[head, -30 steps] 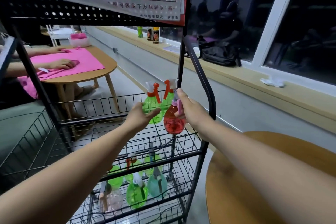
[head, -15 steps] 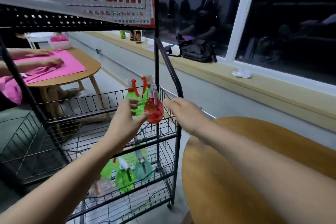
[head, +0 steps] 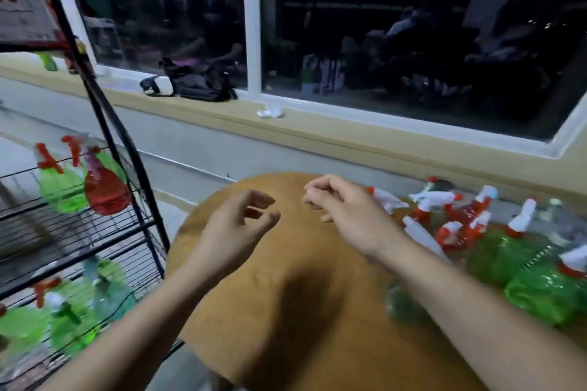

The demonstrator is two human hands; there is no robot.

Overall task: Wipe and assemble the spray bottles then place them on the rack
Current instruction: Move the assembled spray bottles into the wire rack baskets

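Head-camera view, slightly blurred, looking down at a round wooden tabletop (head: 286,311) filling the lower centre. Two bare forearms reaching in from 7 and 5 o'clock, meeting above the middle of the tabletop. Left hand (head: 233,228) just left of centre, palm turned inward, fingers loosely curled with thumb and forefinger near each other, grasping nothing. Right hand (head: 346,209) just right of centre, back of the hand up, fingers loosely bent toward the left hand, likewise empty; a small gap between the two hands. At 3 o'clock on the tabletop, a heap of loose spray bottles (head: 508,257), mostly green with some clear and red, lying among white-and-red trigger heads (head: 432,200). At 9 o'clock, beside the tabletop, a black wire rack (head: 70,232): on its upper shelf a red spray bottle (head: 106,192) next to a green spray bottle (head: 62,190), both with trigger heads fitted; on the lower shelf at 8 o'clock more assembled bottles (head: 73,320), green and clear. At 12 o'clock, a tan window ledge (head: 349,133) under dark glass, with a black bag (head: 197,82) at 11 o'clock and a crumpled white tissue (head: 270,112) just right of it.
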